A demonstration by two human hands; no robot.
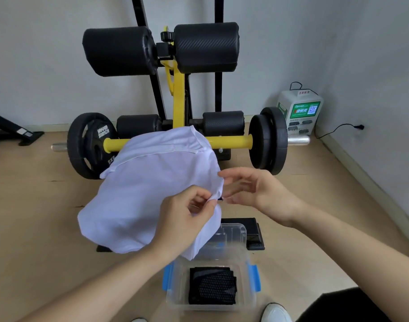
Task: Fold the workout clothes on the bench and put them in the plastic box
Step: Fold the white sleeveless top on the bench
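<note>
At frame centre, a white shirt (150, 194) is held up in the air, bunched and unfolded, blocking most of the counter behind it; only a black corner of the counter (241, 223) shows at approx. 5 o'clock of the shirt.

Hands:
- Left hand (187, 217): closed in a thumb-and-finger pinch on the shirt's edge at its 4 o'clock side.
- Right hand (252, 189): fingers loosely spread, half open, fingertips at the same shirt edge at 3 o'clock; whether it grips the fabric cannot be told.

Task items:
- Clear plastic box (245, 296) w/ blue latches sits on the floor at 6 o'clock of the shirt, directly under the hands. Its upright clear lid is partly covered by the hanging shirt hem.
- Folded black mesh garment (212, 285) lies flat inside the box.

Surroundings:
- Yellow-framed gym machine (179, 101) stands at 12 o'clock, against the wall. Two large black roller pads on top, two smaller ones lower.
- Yellow bar carries black weight plates: left plate (87, 145) at 10 o'clock of the shirt, partly hidden by fabric; right plates (268, 140) at 2 o'clock, unobstructed.
- White charging station (299, 115) w/ green label sits on the floor in the corner at 2 o'clock, cable running to the wall.
- White shoe (275, 312) at bottom edge, 5 o'clock of the box.
- Wood-tone floor (36, 205) all around.
</note>
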